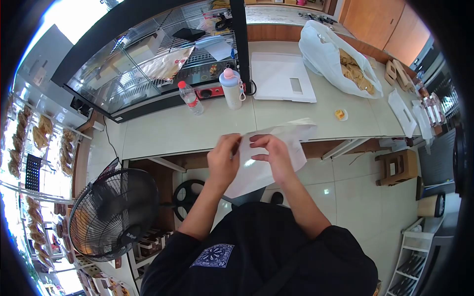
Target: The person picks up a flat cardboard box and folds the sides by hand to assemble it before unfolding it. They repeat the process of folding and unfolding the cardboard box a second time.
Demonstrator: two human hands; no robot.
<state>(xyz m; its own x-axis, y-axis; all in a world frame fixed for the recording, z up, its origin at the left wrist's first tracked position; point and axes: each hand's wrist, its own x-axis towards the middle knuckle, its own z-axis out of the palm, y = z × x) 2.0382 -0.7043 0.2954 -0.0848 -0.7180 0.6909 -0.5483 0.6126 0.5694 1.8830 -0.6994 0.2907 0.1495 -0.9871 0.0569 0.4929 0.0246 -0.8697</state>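
Observation:
A thin, glossy white sheet (249,178) is held up in front of my body, tilted, at the counter's front edge. Its upper end (298,129) spreads over the countertop. My left hand (224,157) is closed at the sheet's left edge, fingers bent and pressed together against it. Over the middle of the sheet is my right hand (275,155), thumb and curled fingers apart, with white surface showing between them. Close beyond the hands on the counter stand a white and lilac bottle (232,90) and a clear plastic bottle (191,98) with a red cap.
A glass display case (163,54) fills the back left. Behind the sheet lies a flat white box-like item (281,74). To the right are a white plastic bag (321,54) with brown contents and a small yellow piece (340,115). A black fan (116,214) stands at lower left.

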